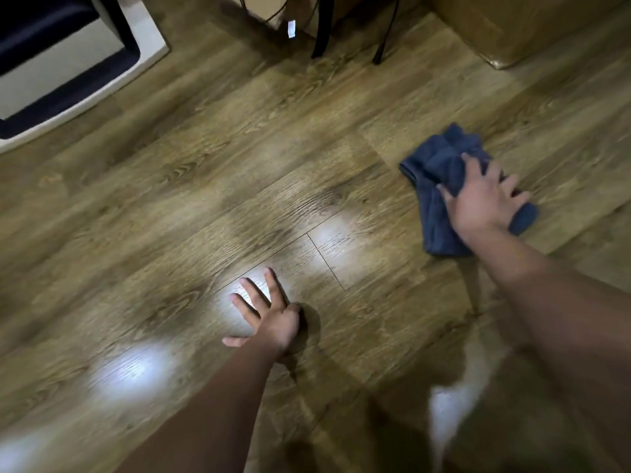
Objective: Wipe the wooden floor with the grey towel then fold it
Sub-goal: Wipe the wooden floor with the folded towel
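Down on the wooden floor [259,172], a person leans on both hands. The right hand [485,203] is at the right side of the frame, and it lies on top of the grey towel [440,172]. Its fingers are spread out and fairly straight, so its grip is open and flat, pushing the towel down onto the floor. The towel looks dark blue-grey and is all bunched up. Part of it pokes out above the hand, part hangs out below the wrist, and a small bit sticks out on the right, by the fingers.

The left hand [269,319] is in the lower middle of the frame, well apart from the towel. It holds nothing. Its fingers are spread wide and straight, and it rests flat on the bare floor, so its grip is open too. Bright spots of light shine on the boards near it.

At the upper left of the frame sits a white and dark piece of furniture [68,59]. At the top middle stand thin black legs [322,32], with dark cords beside them and a small white tag [291,29]. At the upper right is a brown box [522,25]. The picture is a bit blurry.
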